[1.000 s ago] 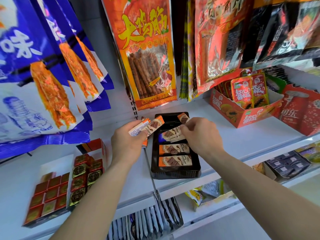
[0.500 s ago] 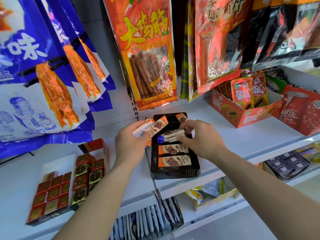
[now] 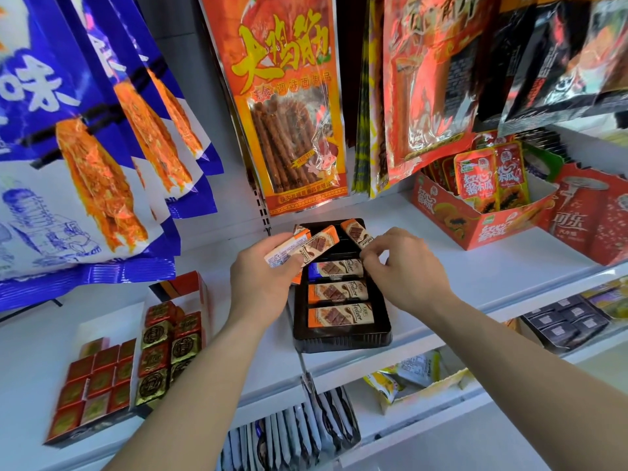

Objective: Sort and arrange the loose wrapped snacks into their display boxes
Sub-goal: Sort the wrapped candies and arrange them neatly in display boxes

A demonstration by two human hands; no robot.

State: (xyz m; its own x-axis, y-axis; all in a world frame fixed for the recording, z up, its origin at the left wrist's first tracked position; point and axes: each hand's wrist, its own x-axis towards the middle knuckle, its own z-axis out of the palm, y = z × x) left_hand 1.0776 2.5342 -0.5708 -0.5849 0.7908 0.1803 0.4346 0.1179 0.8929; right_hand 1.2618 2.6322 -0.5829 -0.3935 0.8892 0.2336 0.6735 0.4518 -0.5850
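Clerk: Bars: where do they lie?
Stocker: Two flat orange-ended foil-wrapped chocolate bars (image 3: 336, 292) lie crosswise in the shallow black plastic tray (image 3: 339, 341) on the white shelf (image 3: 492, 266), with a blue-ended wrapped bar (image 3: 331, 268) just beyond them. A tilted orange-ended bar (image 3: 353, 231) sits at the tray's twelve o'clock.
Clerk: And the hands?
Stocker: The person's left hand (image 3: 261, 283), at the tray's ten o'clock, has its grip clamped on a fan of orange-and-white bars (image 3: 306, 248). The right hand (image 3: 404, 270), at two o'clock, has fingertips (image 3: 368, 254) drawn together where the tilted bar meets the blue-ended one; whether they pinch either cannot be told.
Clerk: What could go wrong?
Stocker: The fan is pinched by its near ends only, so a bar could slide out and drop past the shelf edge. The blue-ended bar might end up mixed among orange ones. A careless nudge from the right hand could knock the row askew.
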